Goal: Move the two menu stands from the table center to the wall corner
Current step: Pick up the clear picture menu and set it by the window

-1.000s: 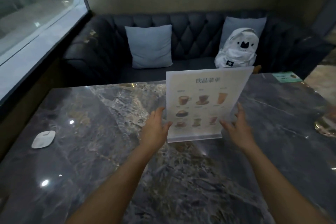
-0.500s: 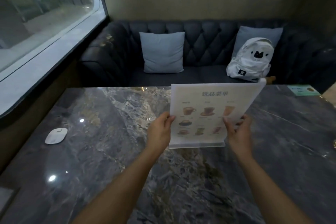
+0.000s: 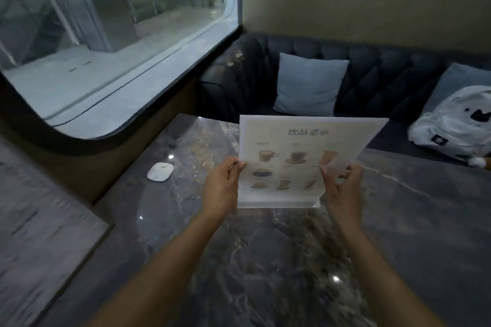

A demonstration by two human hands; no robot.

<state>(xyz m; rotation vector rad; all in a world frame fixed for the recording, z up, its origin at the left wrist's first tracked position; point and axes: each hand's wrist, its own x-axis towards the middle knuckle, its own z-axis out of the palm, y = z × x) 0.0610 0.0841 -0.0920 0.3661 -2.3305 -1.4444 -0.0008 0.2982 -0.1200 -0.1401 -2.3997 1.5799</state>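
Gripping the menu stand (image 3: 297, 162) at its side edges, left hand (image 3: 221, 186) and right hand (image 3: 342, 188) are now lifting it off the surface (image 3: 265, 260), centre frame, turning toward the window corner at upper left.

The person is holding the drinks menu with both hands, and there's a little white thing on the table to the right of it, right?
Not quite. The head view shows the left hand and right hand holding the menu stand, but the little white thing lies on the table to the left of it, toward the window.
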